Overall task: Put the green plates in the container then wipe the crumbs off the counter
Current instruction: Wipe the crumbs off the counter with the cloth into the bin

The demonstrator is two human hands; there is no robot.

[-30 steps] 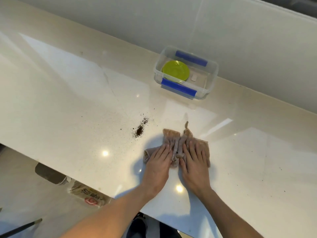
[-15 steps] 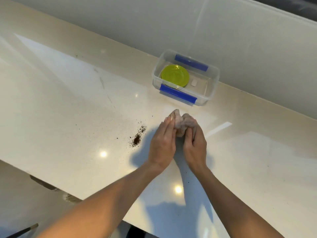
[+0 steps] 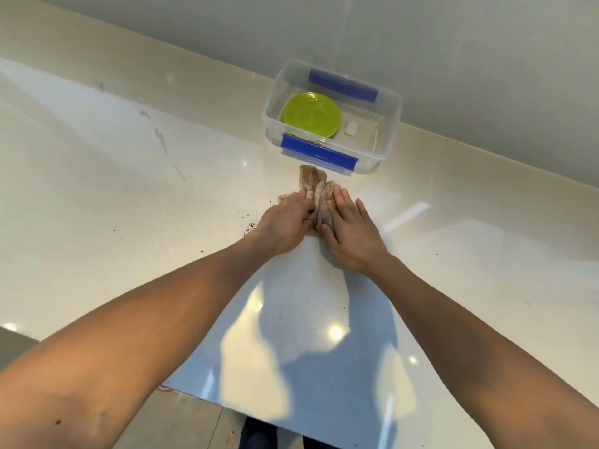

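A green plate [image 3: 311,115] lies inside a clear plastic container [image 3: 390,131] with blue clips, at the back of the counter by the wall. A crumpled brown cloth [image 3: 315,184] rests on the counter just in front of the container. My left hand [image 3: 285,223] grips the cloth's left side with curled fingers. My right hand [image 3: 351,228] presses flat on its right side. Dark crumbs [image 3: 250,226] show just left of my left hand, partly hidden by it.
The pale glossy counter [image 3: 129,196] runs to a grey wall [image 3: 453,43] behind the container. A small white piece [image 3: 351,128] lies inside the container next to the plate. The counter's near edge [image 3: 227,406] crosses the bottom, with floor below.
The hands lifted and bunched the cloth, then set it down again farther back, close to the container. The crumb pile is now mostly covered by my left hand.
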